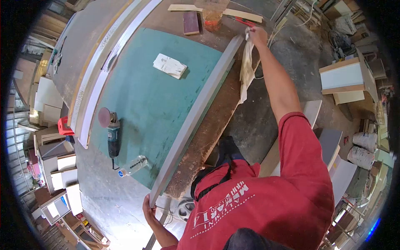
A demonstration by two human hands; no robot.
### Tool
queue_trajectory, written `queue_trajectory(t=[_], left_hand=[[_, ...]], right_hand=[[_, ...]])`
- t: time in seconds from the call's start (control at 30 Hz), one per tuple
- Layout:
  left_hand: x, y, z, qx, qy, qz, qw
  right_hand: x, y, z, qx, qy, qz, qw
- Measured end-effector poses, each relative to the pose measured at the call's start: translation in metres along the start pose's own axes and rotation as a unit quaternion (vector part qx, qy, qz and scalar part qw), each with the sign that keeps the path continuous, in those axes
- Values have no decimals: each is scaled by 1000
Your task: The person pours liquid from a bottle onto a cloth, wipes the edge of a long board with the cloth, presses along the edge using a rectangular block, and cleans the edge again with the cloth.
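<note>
A long grey strip (196, 112) lies diagonally along the near edge of the green board (137, 87). At its lower end, my left hand (150, 210) is closed around the strip. Near the strip's far end, my right hand (256, 36) is closed on a crumpled tan cloth (247, 68), which hangs down along the table edge. Just beyond that hand lies a red tool (243, 21). A white block (170, 66) rests on the green board. An angle grinder (112, 135) and a clear bottle (135, 165) lie toward the board's left end.
Long white strips (110, 58) run along the board's far side. A dark red block (191, 23) and an orange-bottomed container (213, 18) stand at the top. Boards (312, 112) lean behind me at the right, and a white-faced box (343, 77) sits on the floor.
</note>
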State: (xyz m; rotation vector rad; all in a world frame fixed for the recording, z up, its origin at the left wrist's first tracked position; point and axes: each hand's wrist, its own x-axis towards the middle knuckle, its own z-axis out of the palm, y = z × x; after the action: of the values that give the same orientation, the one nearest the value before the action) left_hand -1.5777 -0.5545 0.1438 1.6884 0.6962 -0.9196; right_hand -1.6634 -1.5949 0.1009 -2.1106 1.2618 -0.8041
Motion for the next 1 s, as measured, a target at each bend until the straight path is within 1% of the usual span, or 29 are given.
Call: queue_trajectory(t=[0.03, 0.07, 0.1, 0.13, 0.17, 0.2, 0.23, 0.3, 0.33, 0.37, 0.4, 0.43, 0.47, 0.53, 0.57, 0.6, 0.63, 0.67, 0.7, 0.77, 0.8, 0.83, 0.87, 0.9, 0.93, 0.97, 1.0], left_hand=[[-2, -4, 1, -3, 11, 30, 999], [-3, -12, 5, 6, 11, 88, 996], [-22, -7, 18, 57, 9, 134, 989], [-15, -22, 19, 77, 40, 197, 977], [-8, -36, 19, 97, 68, 259, 959], [-14, -41, 21, 58, 58, 215, 973], [-14, -46, 22, 48, 48, 223, 972], [-7, -57, 18, -26, 39, 214, 976], [7, -62, 6, -22, 38, 216, 975], [25, -67, -10, 74, 118, 255, 957], [22, -57, -9, 168, 195, 291, 921], [18, -46, -10, 200, 231, 320, 897], [-11, -4, 28, 230, 267, 347, 869], [-14, 47, 67, 163, 184, 429, 869], [-15, 70, 93, 165, 163, 464, 855], [-12, 90, 118, 166, 141, 499, 839], [-4, 107, 142, 132, 133, 524, 831], [3, 120, 161, 98, 123, 548, 822], [23, 133, 169, 98, 119, 553, 819], [71, 155, 177, 155, 149, 580, 786], [69, 161, 187, 156, 142, 584, 784], [59, 168, 198, 126, 89, 583, 797], [50, 176, 210, 95, 35, 581, 807], [35, 181, 222, 98, 28, 585, 805], [15, 182, 235, 153, -5, 622, 768], [-7, 181, 247, 207, -35, 655, 726], [-31, 179, 260, 208, -112, 596, 768]], right_hand=[[-16, -9, -18, -1, 39, -4, 999], [-36, -20, -38, -2, 79, -7, 997], [-58, -32, -60, 92, 56, 32, 994], [-85, -42, -82, 184, 32, 72, 980], [-111, -42, -101, 243, -11, 101, 965], [-139, -40, -120, 302, -52, 130, 943], [-172, -44, -135, 331, -59, 130, 933], [-237, -48, -166, 378, -72, 133, 913], [-265, -50, -180, 395, -83, 137, 905], [-292, -64, -191, 397, -79, 138, 904], [-317, -83, -204, 455, -61, 133, 878], [-342, -102, -215, 511, -42, 130, 849], [-364, -123, -223, 512, -39, 132, 848], [-396, -159, -231, 596, 15, 145, 790], [-408, -167, -227, 597, 18, 145, 789], [-420, -171, -219, 568, -36, 184, 802], [-431, -172, -211, 535, -90, 222, 810], [-443, -164, -194, 570, -112, 227, 782], [-454, -156, -177, 604, -133, 231, 751], [-476, -168, -164, 629, -118, 275, 717], [-485, -179, -159, 660, -96, 303, 681], [-492, -180, -157, 672, -108, 296, 671], [-498, -175, -154, 673, -121, 287, 670], [-503, -173, -152, 675, -135, 279, 669], [-508, -176, -153, 678, -128, 279, 668], [-513, -181, -153, 665, -132, 278, 680], [-518, -185, -151, 652, -139, 278, 691]])
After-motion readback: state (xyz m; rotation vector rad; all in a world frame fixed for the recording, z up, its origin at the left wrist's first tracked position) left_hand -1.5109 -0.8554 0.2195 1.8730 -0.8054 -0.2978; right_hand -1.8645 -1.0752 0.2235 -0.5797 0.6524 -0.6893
